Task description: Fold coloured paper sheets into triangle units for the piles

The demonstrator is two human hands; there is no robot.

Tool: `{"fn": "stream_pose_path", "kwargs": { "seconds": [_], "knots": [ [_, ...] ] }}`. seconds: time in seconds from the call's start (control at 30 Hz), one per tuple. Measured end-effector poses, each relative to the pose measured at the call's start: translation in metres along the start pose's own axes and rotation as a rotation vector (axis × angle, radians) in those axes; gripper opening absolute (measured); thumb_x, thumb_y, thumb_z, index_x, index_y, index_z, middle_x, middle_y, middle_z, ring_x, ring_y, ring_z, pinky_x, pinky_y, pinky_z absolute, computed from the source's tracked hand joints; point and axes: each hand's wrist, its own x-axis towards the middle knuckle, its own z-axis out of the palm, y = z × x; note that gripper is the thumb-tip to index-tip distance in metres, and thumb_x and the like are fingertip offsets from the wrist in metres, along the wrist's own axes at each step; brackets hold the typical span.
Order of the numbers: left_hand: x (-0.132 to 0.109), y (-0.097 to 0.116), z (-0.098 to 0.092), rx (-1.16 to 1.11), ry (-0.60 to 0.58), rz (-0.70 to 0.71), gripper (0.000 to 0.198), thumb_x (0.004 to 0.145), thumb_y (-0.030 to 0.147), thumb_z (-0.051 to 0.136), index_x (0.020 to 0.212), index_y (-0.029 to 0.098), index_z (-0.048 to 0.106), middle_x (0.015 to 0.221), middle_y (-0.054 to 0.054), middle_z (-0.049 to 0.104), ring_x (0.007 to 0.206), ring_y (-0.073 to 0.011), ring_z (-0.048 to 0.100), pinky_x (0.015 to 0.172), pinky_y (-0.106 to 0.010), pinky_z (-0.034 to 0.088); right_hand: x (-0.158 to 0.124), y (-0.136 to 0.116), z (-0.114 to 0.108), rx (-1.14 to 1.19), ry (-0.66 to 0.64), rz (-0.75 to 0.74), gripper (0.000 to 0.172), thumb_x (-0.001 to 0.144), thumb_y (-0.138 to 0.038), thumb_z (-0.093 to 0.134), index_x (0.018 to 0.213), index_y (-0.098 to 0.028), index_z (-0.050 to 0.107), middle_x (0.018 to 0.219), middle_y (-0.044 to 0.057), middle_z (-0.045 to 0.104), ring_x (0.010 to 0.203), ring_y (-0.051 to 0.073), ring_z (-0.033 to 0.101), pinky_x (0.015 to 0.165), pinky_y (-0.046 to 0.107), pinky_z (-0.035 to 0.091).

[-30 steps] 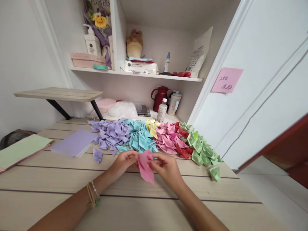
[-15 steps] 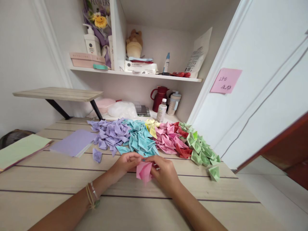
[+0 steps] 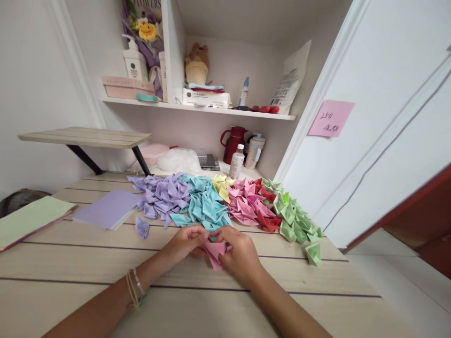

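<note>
A partly folded piece of pink paper [image 3: 214,254] is held above the table between both hands. My left hand [image 3: 186,241] pinches its left side, with the fingertips curled over the paper. On the other side, my right hand [image 3: 239,251] grips the paper between thumb and fingers. Just beyond the hands lie heaps of folded paper boats: purple ones [image 3: 169,195], blue ones [image 3: 207,204], yellow ones [image 3: 221,187], pink ones [image 3: 244,202], red ones [image 3: 269,221] and green ones [image 3: 296,218]. The hands partly hide the paper's folds.
A single purple folded piece [image 3: 142,227] lies left of the hands, near a purple paper stack [image 3: 105,209] and green sheets [image 3: 31,220]. One green boat [image 3: 313,253] sits by the right edge. Behind the heaps stand a bottle [image 3: 237,162] and a red jug [image 3: 233,143].
The pink paper has turned and narrowed between the fingers, now showing a slanted, pointed shape. Both hands stay in nearly the same place; the heaps have not moved.
</note>
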Motion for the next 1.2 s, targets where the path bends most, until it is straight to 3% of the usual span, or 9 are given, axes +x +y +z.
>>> {"fn": "stream_pose_path", "kwargs": {
  "seconds": [0.2, 0.33, 0.43, 0.57, 0.67, 0.77, 0.93, 1.07, 1.2],
  "knots": [
    [-0.006, 0.005, 0.003, -0.041, -0.022, -0.059, 0.030, 0.070, 0.041, 0.065, 0.078, 0.012, 0.064, 0.074, -0.005, 0.066, 0.068, -0.0163, 0.063, 0.067, -0.028, 0.048, -0.001, 0.003, 0.001, 0.008, -0.032, -0.013, 0.042, 0.063, -0.001, 0.048, 0.095, -0.024, 0.064, 0.087, 0.003, 0.068, 0.079, 0.018, 0.062, 0.069, 0.026, 0.046],
    [-0.008, 0.008, 0.000, -0.035, 0.005, -0.073, 0.025, 0.066, 0.035, 0.069, 0.080, 0.014, 0.065, 0.072, -0.002, 0.066, 0.064, -0.0142, 0.061, 0.061, -0.024, 0.045, 0.002, 0.002, 0.001, 0.180, -0.008, -0.021, 0.038, 0.067, -0.001, 0.051, 0.090, -0.025, 0.068, 0.091, 0.004, 0.069, 0.084, 0.018, 0.062, 0.076, 0.030, 0.047],
    [-0.007, 0.009, -0.005, 0.030, 0.024, -0.045, 0.031, 0.063, 0.033, 0.073, 0.085, 0.013, 0.065, 0.075, -0.005, 0.068, 0.066, -0.0157, 0.061, 0.058, -0.022, 0.042, 0.005, 0.002, -0.002, 0.304, -0.012, 0.088, 0.028, 0.066, -0.004, 0.057, 0.079, -0.024, 0.072, 0.093, 0.006, 0.068, 0.085, 0.019, 0.062, 0.074, 0.031, 0.048],
    [-0.006, 0.012, -0.011, 0.039, 0.075, 0.047, 0.035, 0.065, 0.035, 0.070, 0.092, 0.016, 0.059, 0.070, -0.003, 0.067, 0.058, -0.0140, 0.060, 0.049, -0.020, 0.038, 0.008, 0.004, -0.006, 0.709, -0.156, 0.288, 0.022, 0.061, -0.016, 0.070, 0.082, -0.021, 0.071, 0.102, 0.007, 0.065, 0.084, 0.020, 0.063, 0.069, 0.030, 0.050],
    [-0.005, 0.015, -0.016, 0.049, 0.104, 0.123, 0.027, 0.067, 0.037, 0.068, 0.081, 0.016, 0.057, 0.058, 0.002, 0.061, 0.047, -0.0096, 0.053, 0.043, -0.017, 0.032, 0.009, 0.006, -0.007, 0.862, -0.217, 0.375, 0.021, 0.060, -0.026, 0.073, 0.079, -0.018, 0.071, 0.085, 0.005, 0.069, 0.073, 0.017, 0.062, 0.065, 0.028, 0.049],
    [-0.004, 0.020, -0.018, 0.052, 0.089, 0.174, 0.026, 0.068, 0.038, 0.067, 0.073, 0.014, 0.057, 0.056, 0.003, 0.056, 0.046, -0.0071, 0.049, 0.044, -0.016, 0.034, 0.010, 0.010, -0.005, 0.773, -0.115, 0.427, 0.019, 0.063, -0.031, 0.072, 0.070, -0.015, 0.070, 0.065, 0.003, 0.066, 0.059, 0.013, 0.057, 0.055, 0.024, 0.045],
    [-0.001, 0.021, -0.017, 0.052, 0.000, 0.088, 0.031, 0.060, 0.033, 0.074, 0.078, 0.013, 0.060, 0.072, -0.003, 0.065, 0.061, -0.0135, 0.060, 0.056, -0.023, 0.046, 0.012, 0.018, -0.002, 0.751, 0.137, 0.476, 0.028, 0.062, -0.037, 0.073, 0.075, -0.016, 0.060, 0.056, -0.001, 0.059, 0.049, 0.010, 0.051, 0.049, 0.022, 0.042],
    [0.000, 0.018, -0.015, 0.076, 0.086, 0.116, 0.026, 0.064, 0.033, 0.071, 0.077, 0.014, 0.060, 0.067, -0.002, 0.066, 0.055, -0.0121, 0.060, 0.054, -0.023, 0.047, 0.014, 0.018, -0.002, 0.821, 0.156, 0.456, 0.032, 0.061, -0.041, 0.072, 0.076, -0.019, 0.053, 0.054, -0.004, 0.054, 0.049, 0.011, 0.051, 0.050, 0.024, 0.045],
    [0.000, 0.018, -0.015, 0.038, 0.106, 0.157, 0.023, 0.068, 0.033, 0.068, 0.078, 0.014, 0.061, 0.071, -0.003, 0.068, 0.062, -0.0142, 0.063, 0.063, -0.027, 0.049, 0.014, 0.018, -0.004, 0.748, 0.111, 0.399, 0.027, 0.066, -0.041, 0.068, 0.077, -0.018, 0.062, 0.064, 0.001, 0.059, 0.055, 0.013, 0.052, 0.051, 0.024, 0.044]
  ]
}}
